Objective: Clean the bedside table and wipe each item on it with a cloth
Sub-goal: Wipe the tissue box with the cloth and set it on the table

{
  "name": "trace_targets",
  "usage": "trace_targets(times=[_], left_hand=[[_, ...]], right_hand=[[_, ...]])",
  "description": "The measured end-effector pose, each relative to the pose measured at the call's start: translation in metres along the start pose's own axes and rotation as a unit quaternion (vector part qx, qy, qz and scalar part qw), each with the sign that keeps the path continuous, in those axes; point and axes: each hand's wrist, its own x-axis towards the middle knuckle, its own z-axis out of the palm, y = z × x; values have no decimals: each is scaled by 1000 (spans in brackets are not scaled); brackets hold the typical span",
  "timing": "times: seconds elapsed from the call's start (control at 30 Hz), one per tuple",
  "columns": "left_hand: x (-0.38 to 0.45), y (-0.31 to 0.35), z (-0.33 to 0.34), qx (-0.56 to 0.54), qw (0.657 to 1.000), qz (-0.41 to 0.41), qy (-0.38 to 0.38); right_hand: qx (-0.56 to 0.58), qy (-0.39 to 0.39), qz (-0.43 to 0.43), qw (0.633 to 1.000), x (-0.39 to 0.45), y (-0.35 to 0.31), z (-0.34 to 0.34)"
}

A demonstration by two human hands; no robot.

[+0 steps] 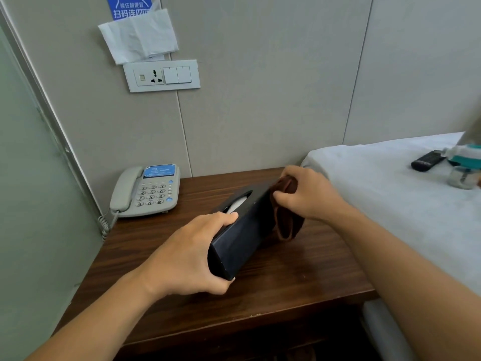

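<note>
Tissue box [242, 235], black and oblong, held tilted over the middle of the bedside table [299, 290] so that one long side faces the wiper. Left hand [190, 259] grasps the near end, thumb over the top edge and fingers curled beneath, probably to steady the box and keep that side exposed. Right hand [307, 194] pinches a brown cloth [287, 217] against the far end; the cloth hangs down beside the box. Telephone [148, 190] stands at the table's rear left corner, its coiled cord dropping over the left edge. Open wood lies along the front edge and right side, giving room to turn the box; wall [260, 100] at the rear and bed [390, 204] against the right edge limit sweeps. Remote control [426, 160] and a glass [462, 178] lie on the bed, apparently set aside from the table.
</note>
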Motion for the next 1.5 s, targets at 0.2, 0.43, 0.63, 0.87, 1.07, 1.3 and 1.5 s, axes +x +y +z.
trace_targets(times=[0.2, 0.43, 0.63, 0.87, 1.07, 1.3, 1.5], left_hand=[[0, -7, -7, -71, 996, -38, 31], [-2, -39, -9, -342, 923, -69, 164], [-8, -53, -4, -464, 863, -78, 181], [-13, -42, -4, -534, 824, -112, 151], [-11, -20, -2, -641, 733, -159, 161], [-14, -4, 2, -625, 753, -147, 145], [-10, 0, -15, -394, 891, -108, 197]], right_hand=[[83, 104, 96, 986, -3, 24, 2], [88, 58, 55, 993, -11, 14, 13], [80, 17, 36, 996, -16, 7, 24], [81, 20, 13, 996, -21, -9, 33], [86, 19, -9, 996, -26, -19, 34], [133, 5, -51, 990, -37, -33, 32], [201, 34, -79, 976, -48, -44, 26]])
